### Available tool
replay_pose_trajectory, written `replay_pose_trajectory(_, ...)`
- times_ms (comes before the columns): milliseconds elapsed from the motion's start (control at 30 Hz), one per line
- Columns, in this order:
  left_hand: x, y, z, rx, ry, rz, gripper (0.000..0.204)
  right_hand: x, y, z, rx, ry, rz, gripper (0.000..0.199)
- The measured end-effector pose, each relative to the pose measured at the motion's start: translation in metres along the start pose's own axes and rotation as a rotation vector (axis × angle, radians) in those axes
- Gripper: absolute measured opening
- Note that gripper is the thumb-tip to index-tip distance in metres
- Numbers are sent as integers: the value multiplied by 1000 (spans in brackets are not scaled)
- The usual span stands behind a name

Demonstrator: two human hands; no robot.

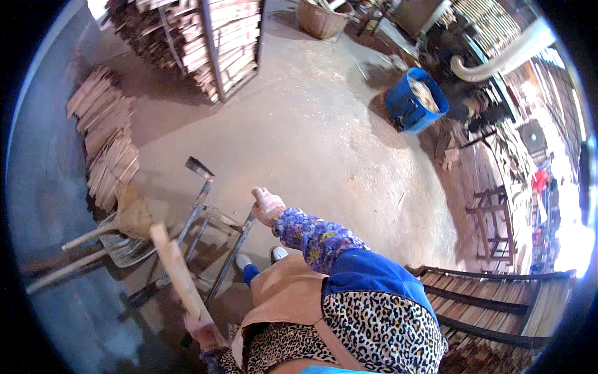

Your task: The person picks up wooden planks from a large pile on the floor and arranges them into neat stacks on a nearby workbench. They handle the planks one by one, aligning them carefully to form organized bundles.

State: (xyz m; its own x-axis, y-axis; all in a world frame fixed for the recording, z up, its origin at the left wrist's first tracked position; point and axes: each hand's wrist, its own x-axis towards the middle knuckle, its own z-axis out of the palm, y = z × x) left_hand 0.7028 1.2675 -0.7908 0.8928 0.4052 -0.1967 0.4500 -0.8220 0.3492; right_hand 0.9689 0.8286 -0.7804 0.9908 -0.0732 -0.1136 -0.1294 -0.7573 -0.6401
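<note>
My left hand (204, 329), gloved and blurred, is at the lower left. It is closed round the lower end of pale wooden strips (177, 271), which slant up and away from me. In front of my body stands a grey metal stand (200, 206) with upright bars and a flat plate on top of its left bar. My right hand (268, 206), in a light glove, is closed over the top of the stand's right bar. The fingers hide that end of the bar. A tan apron (280, 293) hangs over my front.
Wooden slats (106, 131) lie piled along the left wall, near a broom (134, 215) and a dustpan (128, 249). A loaded wood rack (233, 50) stands ahead. A blue barrel (414, 103) and basket (321, 20) are farther off. Another slat-filled rack (498, 305) is close on my right.
</note>
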Motion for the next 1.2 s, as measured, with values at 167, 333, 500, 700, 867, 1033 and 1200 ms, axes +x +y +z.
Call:
replay_pose_trajectory(167, 37, 216, -15, -112, -106, 141, 38, 9, 110, -78, -29, 45, 94, 41)
replay_pose_trajectory(333, 38, 265, 36, -266, -251, 82, 43, 28, 284, -307, 1100, 689, 207, 30)
replay_pose_trajectory(500, 25, 306, 105, -562, -413, -134, 40, -65, 365, -360, 369, 368, 335, 46)
replay_pose_trajectory(700, -40, 390, 106, -261, -360, -331, 46, -120, 377, -203, 751, -201, 453, 63)
replay_pose_trajectory(867, -77, 350, 98, -292, -47, -312, 50, -57, 297, -197, 404, -244, -50, 98)
replay_pose_trajectory(1033, -26, 185, 87, -324, 663, -295, 48, 24, 262, -171, 162, -115, -225, 104)
replay_pose_trajectory(1200, 36, 96, 35, -733, 378, -527, 53, 24, 208, -138, 483, 11, 26, 78)
